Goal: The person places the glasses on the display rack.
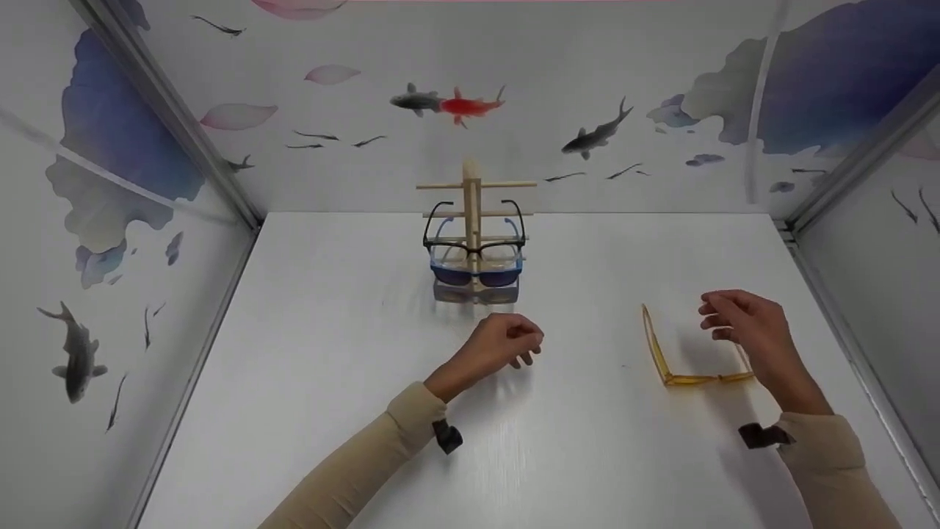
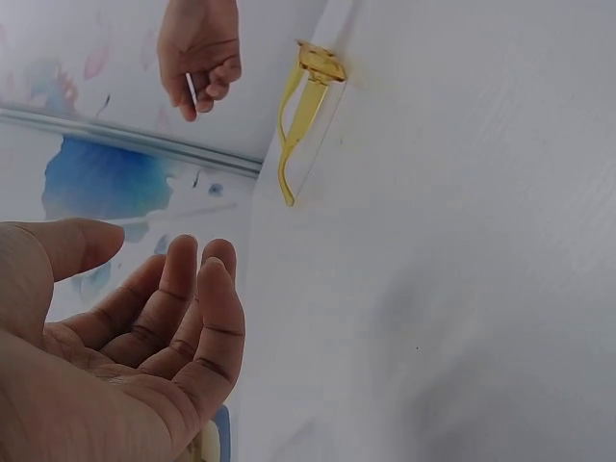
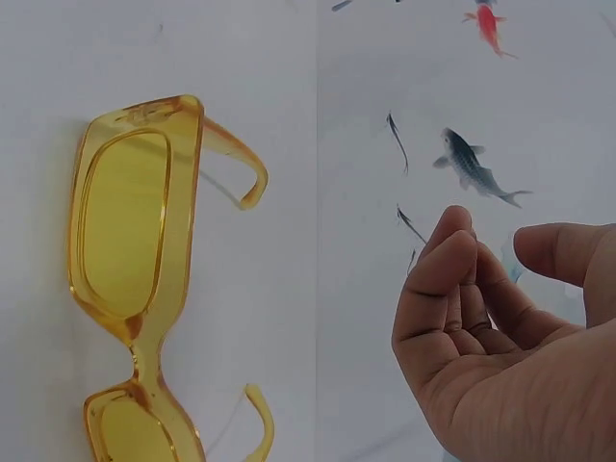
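Observation:
Yellow-framed glasses (image 1: 694, 380) with yellow lenses lie on the white table at the right, both temples unfolded and pointing away from me. My right hand (image 1: 756, 334) hovers above their right side, fingers loosely bent and holding nothing; in the right wrist view the glasses (image 3: 180, 231) are apart from the fingers. In front of a wooden glasses stand (image 1: 472, 195) is my left hand (image 1: 496, 344), its fingers loosely curved around nothing. On the stand hang black-framed glasses (image 1: 426, 241) and, lower, blue-framed sunglasses (image 1: 455, 276). Below these is a greyish pair (image 1: 496, 295), partly hidden.
The white table (image 1: 316, 330) is enclosed by panels at the back and sides, printed with fish and petals. Metal edge strips (image 1: 187, 375) run along the sides. The stand is close to the back wall (image 1: 352, 176).

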A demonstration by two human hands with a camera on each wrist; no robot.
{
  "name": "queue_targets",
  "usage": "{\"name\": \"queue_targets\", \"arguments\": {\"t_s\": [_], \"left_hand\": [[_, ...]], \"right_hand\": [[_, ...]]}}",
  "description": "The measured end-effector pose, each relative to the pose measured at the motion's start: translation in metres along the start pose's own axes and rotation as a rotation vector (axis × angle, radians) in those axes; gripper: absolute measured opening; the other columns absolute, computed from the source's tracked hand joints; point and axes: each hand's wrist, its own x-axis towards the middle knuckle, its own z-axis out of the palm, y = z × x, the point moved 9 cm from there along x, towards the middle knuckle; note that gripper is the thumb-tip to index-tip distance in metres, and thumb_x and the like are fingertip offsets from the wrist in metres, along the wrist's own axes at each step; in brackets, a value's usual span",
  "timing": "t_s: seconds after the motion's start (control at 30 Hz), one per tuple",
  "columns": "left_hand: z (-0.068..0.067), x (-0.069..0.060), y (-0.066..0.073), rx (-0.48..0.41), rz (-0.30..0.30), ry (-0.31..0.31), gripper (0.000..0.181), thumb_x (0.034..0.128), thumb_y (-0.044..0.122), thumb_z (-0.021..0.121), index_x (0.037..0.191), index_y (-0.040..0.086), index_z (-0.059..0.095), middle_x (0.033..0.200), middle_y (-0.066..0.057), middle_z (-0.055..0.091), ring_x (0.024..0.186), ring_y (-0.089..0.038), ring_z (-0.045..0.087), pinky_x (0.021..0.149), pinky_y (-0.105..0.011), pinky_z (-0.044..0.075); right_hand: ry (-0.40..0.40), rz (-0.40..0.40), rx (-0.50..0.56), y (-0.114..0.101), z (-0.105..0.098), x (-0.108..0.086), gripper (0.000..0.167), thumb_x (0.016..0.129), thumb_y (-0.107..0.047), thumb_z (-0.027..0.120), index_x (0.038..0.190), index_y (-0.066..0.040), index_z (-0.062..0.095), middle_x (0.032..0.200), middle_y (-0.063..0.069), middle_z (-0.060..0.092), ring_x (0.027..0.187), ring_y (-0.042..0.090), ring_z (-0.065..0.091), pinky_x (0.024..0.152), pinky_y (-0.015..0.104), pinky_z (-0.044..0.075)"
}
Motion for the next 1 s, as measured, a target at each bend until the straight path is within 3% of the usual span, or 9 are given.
{"name": "queue_targets", "arguments": {"t_s": [0.13, 0.4, 0.63, 0.73, 0.93, 1.0], "left_hand": [[0.005, 0.002, 0.001, -0.026, 0.019, -0.008, 0.022, 0.1107, 0.019, 0.068, 0.122, 0.002, 0.077, 0.102, -0.007, 0.079, 0.088, -0.023, 0.078, 0.077, -0.034, 0.065], [0.021, 0.008, 0.0, -0.074, 0.017, -0.022, 0.021, 0.1107, 0.021, 0.068, 0.122, 0.007, 0.078, 0.101, -0.004, 0.079, 0.088, -0.021, 0.078, 0.077, -0.033, 0.065], [0.031, 0.011, 0.0, -0.106, 0.018, -0.011, 0.022, 0.1099, 0.02, 0.069, 0.124, 0.006, 0.078, 0.119, -0.019, 0.078, 0.11, -0.04, 0.075, 0.079, -0.032, 0.065], [0.037, 0.012, -0.004, -0.121, 0.014, -0.007, 0.022, 0.1098, 0.02, 0.07, 0.125, 0.006, 0.077, 0.123, -0.022, 0.076, 0.114, -0.044, 0.073, 0.079, -0.032, 0.065], [0.051, 0.016, -0.011, -0.143, 0.015, -0.02, 0.028, 0.1095, 0.019, 0.07, 0.129, 0.0, 0.075, 0.122, -0.022, 0.077, 0.11, -0.039, 0.075, 0.079, -0.033, 0.065], [0.055, 0.018, -0.011, -0.147, 0.016, -0.029, 0.03, 0.1095, 0.019, 0.07, 0.131, -0.002, 0.074, 0.123, -0.022, 0.077, 0.11, -0.037, 0.076, 0.078, -0.032, 0.065]], "right_hand": [[0.011, 0.004, -0.048, 0.004, -0.007, -0.004, 0.037, 0.112, -0.031, 0.068, 0.132, 0.0, 0.073, 0.105, -0.006, 0.078, 0.091, 0.012, 0.075, 0.077, 0.022, 0.063], [0.075, 0.04, -0.039, 0.014, -0.03, -0.01, 0.021, 0.111, -0.029, 0.07, 0.121, -0.014, 0.079, 0.102, -0.009, 0.078, 0.092, 0.006, 0.075, 0.078, 0.019, 0.062], [0.158, 0.066, -0.208, 0.019, -0.044, -0.015, 0.021, 0.113, -0.036, 0.065, 0.12, -0.019, 0.075, 0.101, -0.018, 0.074, 0.092, 0.0, 0.072, 0.079, 0.016, 0.06], [0.185, 0.087, -0.257, 0.024, -0.048, -0.017, 0.028, 0.113, -0.038, 0.064, 0.124, -0.014, 0.074, 0.101, -0.02, 0.072, 0.094, -0.002, 0.07, 0.08, 0.015, 0.059], [0.208, 0.134, -0.321, 0.038, -0.054, -0.018, 0.053, 0.114, -0.038, 0.061, 0.141, 0.007, 0.064, 0.101, -0.025, 0.065, 0.097, -0.005, 0.064, 0.08, 0.011, 0.057], [0.208, 0.141, -0.327, 0.043, -0.056, -0.019, 0.056, 0.114, -0.039, 0.061, 0.143, 0.009, 0.062, 0.102, -0.026, 0.063, 0.098, -0.007, 0.062, 0.08, 0.01, 0.056]]}}
